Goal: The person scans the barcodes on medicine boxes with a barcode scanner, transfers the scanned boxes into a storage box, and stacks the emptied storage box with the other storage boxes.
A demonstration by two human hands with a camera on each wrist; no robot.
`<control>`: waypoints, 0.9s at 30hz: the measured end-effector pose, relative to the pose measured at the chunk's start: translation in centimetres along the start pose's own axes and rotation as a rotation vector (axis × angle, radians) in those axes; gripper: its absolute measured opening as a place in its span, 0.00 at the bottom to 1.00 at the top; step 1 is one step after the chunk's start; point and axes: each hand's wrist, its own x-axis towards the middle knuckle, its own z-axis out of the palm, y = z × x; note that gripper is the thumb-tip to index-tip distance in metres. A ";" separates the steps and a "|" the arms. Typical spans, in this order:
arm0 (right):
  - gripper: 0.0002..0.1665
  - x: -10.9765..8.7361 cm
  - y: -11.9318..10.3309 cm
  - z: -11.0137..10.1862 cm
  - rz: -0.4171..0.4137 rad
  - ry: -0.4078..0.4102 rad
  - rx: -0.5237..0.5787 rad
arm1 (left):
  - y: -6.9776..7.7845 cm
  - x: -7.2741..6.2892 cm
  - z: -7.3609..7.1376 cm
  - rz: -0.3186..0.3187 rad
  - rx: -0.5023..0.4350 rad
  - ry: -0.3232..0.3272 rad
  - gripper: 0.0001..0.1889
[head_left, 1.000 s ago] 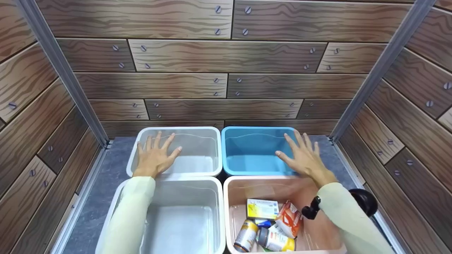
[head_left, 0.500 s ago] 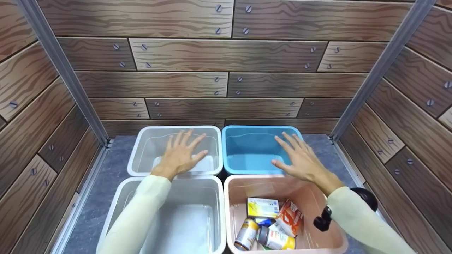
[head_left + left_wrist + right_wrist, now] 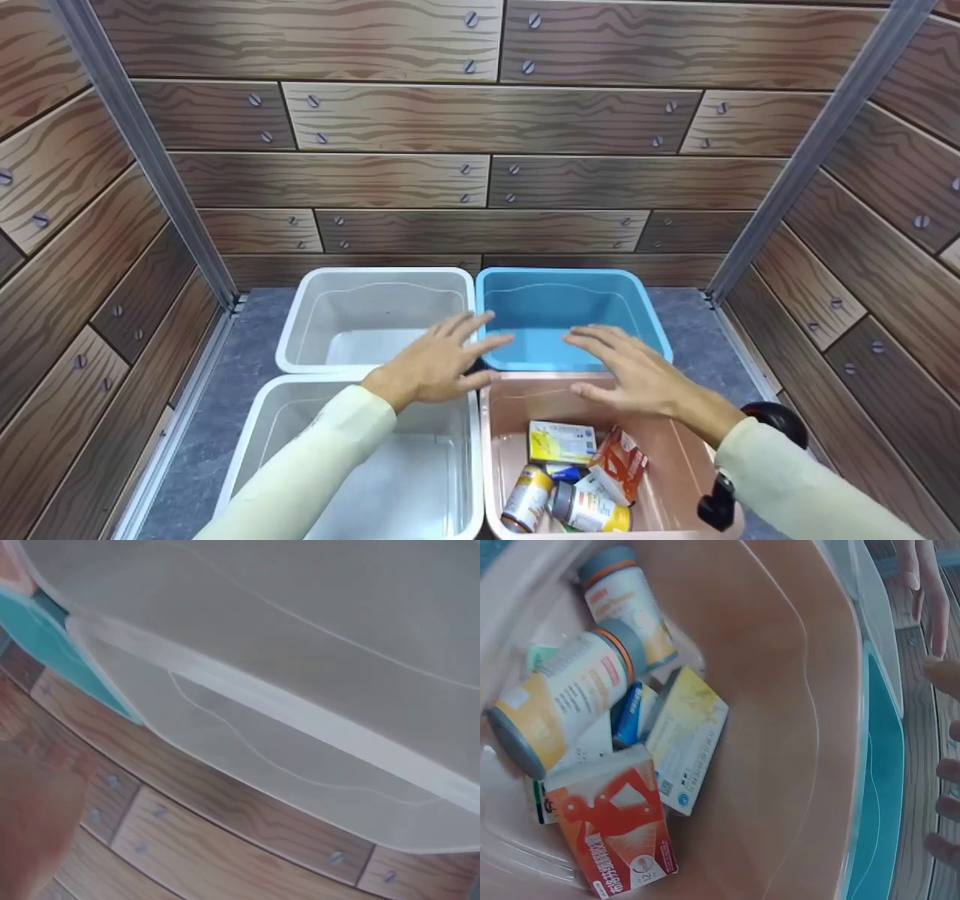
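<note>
My left hand [image 3: 439, 360] hovers with fingers spread over the spot where the bins meet, holding nothing. Opposite it, my right hand [image 3: 637, 371] hangs over the back rim of the pink bin [image 3: 686, 480], fingers extended and thumb apart. Inside that bin lie a yellow-and-white box [image 3: 561, 442], an orange-red box [image 3: 622, 461] and two pill bottles, one lying crosswise [image 3: 589, 510] and another bottle [image 3: 526, 497] at the left. A small blue item [image 3: 630, 712] shows between them, partly hidden. Both hands are above the bins, apart from the contents.
A blue bin [image 3: 555, 292] stands behind the pink one. Two pale grey bins, a back bin [image 3: 375, 281] and a front bin [image 3: 375, 487], stand on the left. Wood-patterned walls [image 3: 480, 120] and metal posts [image 3: 142, 150] enclose the space. A black wrist device [image 3: 776, 424] sits on my right sleeve.
My left hand has swung rightward from over the back grey bin toward the middle. The right hand has come nearer and lower, turning inward. The bin contents have not moved.
</note>
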 end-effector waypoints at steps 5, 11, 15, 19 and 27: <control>0.37 -0.9 -1.0 0.5 -0.075 -0.055 0.093 | 0.8 -0.9 0.6 0.111 0.013 -0.059 0.31; 0.33 -2.1 -2.1 1.4 -0.110 -0.258 0.243 | 1.0 -2.9 1.4 0.236 0.015 -0.087 0.31; 0.31 -2.8 -2.6 1.8 -0.099 -0.428 0.300 | 1.0 -4.1 1.9 0.291 0.024 -0.101 0.31; 0.30 -3.2 -2.6 2.6 -0.127 -0.547 0.348 | 0.9 -5.0 2.3 0.291 0.004 -0.132 0.31; 0.29 -3.7 -2.5 4.5 -0.257 -0.733 0.370 | 0.7 -5.5 3.5 0.306 -0.010 -0.164 0.32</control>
